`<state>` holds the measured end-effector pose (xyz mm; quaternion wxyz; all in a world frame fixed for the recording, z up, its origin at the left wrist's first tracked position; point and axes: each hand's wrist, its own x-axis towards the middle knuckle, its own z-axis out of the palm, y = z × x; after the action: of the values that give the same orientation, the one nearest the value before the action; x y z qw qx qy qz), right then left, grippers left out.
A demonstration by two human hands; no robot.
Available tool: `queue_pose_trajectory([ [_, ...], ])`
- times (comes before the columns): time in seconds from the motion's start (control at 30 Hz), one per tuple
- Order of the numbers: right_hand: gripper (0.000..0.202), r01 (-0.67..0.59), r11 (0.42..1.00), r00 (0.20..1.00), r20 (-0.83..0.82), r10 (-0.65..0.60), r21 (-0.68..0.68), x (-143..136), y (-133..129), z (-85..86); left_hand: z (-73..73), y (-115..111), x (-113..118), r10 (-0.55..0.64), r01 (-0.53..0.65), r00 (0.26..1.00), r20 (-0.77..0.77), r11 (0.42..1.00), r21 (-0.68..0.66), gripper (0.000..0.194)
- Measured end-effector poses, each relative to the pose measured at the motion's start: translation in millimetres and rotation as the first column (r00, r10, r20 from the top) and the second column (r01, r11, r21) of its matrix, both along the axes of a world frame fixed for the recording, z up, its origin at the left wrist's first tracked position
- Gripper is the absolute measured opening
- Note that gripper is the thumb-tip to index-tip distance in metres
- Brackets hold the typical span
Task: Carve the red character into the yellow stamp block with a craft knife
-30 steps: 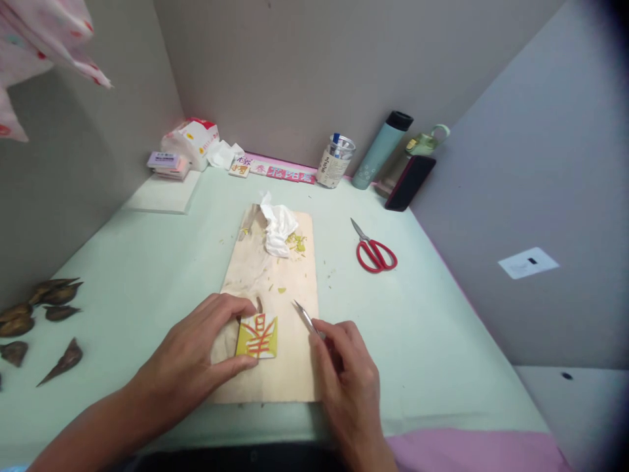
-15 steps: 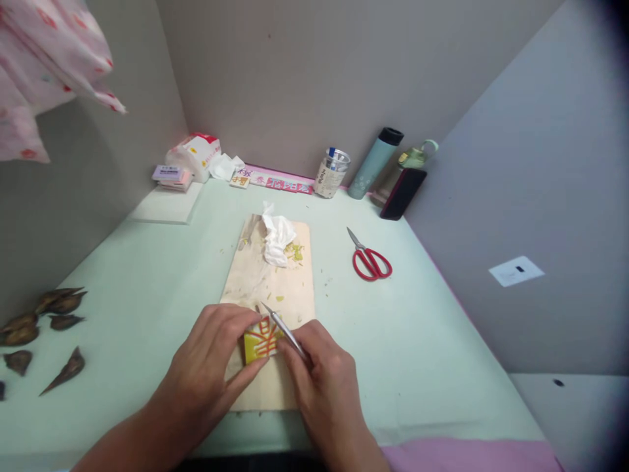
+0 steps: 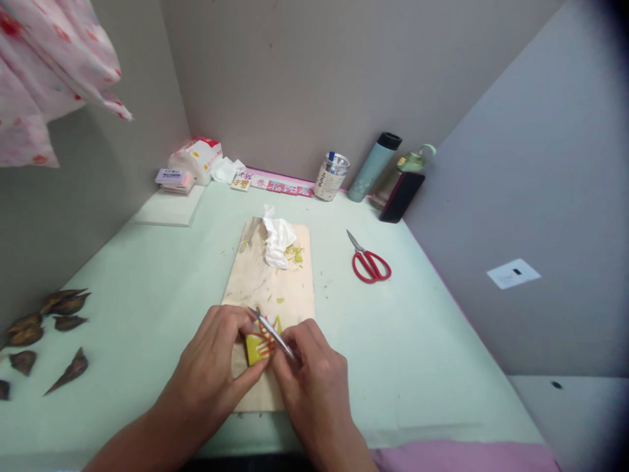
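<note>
Near the front end of a pale wooden board [image 3: 265, 288], my left hand [image 3: 216, 360] grips a small yellow-green carving block [image 3: 256, 349] between thumb and fingers. Red and white character strokes mark the block's upper face. In my right hand [image 3: 312, 373] is a slim silver craft knife [image 3: 275, 335], held like a pen. It slants up and left across the block, its tip close to my left fingertips. My right fingertips rest at the block's right edge. The knife partly covers the carved character. Farther up the board lie a crumpled white tissue [image 3: 278, 241] and yellow-green shavings [image 3: 295, 254].
Red-handled scissors [image 3: 369, 262] lie right of the board. Dried brown pods [image 3: 71, 370] are at the left. Along the back stand a tissue pack [image 3: 196, 159], a clear jar [image 3: 331, 177], a blue bottle [image 3: 375, 167] and a phone [image 3: 403, 196]. Pink patterned cloth [image 3: 59, 72] hangs upper left.
The knife has shifted left and lies more across the block, its tip now near my left fingers. My right hand moved slightly left with it. The block appears turned slightly.
</note>
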<state>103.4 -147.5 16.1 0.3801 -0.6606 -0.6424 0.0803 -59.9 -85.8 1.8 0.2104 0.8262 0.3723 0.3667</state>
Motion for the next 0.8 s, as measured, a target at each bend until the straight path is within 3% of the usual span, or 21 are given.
queue_pose_trajectory([
  [0.17, 0.013, -0.08, 0.993, 0.963, -0.265, 0.055, -0.086, 9, 1, 2.8, -6.0, 3, -4, -0.001, 0.006, 1.0, 0.023, 0.979, -0.205, 0.026],
  [0.3, 0.02, -0.076, 0.985, 0.84, -0.542, -0.022, -0.157, 11, 2, 8.9, -4.0, 3, -5, 0.026, -0.017, 0.999, 0.026, 0.957, -0.289, 0.026],
  [0.43, 0.021, -0.079, 0.967, 0.704, -0.7, -0.116, -0.24, 8, 3, 14.0, 4.8, 3, -3, 0.041, -0.027, 0.999, 0.033, 0.938, -0.345, 0.025],
  [0.53, 0.024, -0.062, 0.967, 0.633, -0.759, -0.153, -0.247, 11, 2, 13.2, 5.9, 3, -4, 0.052, -0.031, 0.998, 0.047, 0.93, -0.366, 0.026],
  [0.6, 0.025, 0.027, 0.974, 0.619, -0.762, -0.192, -0.223, 19, 0, 12.3, 2.6, 2, -5, 0.054, -0.03, 0.997, 0.054, 0.927, -0.373, 0.028],
  [0.7, 0.026, 0.173, 0.97, 0.622, -0.744, -0.243, -0.172, 38, -1, 14.2, -4.6, 0, -9, 0.039, -0.011, 0.997, 0.073, 0.935, -0.354, 0.03],
  [0.8, 0.027, 0.184, 0.973, 0.67, -0.706, -0.23, -0.143, 51, 3, 20.3, -8.0, -2, -11, 0.011, 0.02, 0.995, 0.097, 0.951, -0.31, 0.025],
])
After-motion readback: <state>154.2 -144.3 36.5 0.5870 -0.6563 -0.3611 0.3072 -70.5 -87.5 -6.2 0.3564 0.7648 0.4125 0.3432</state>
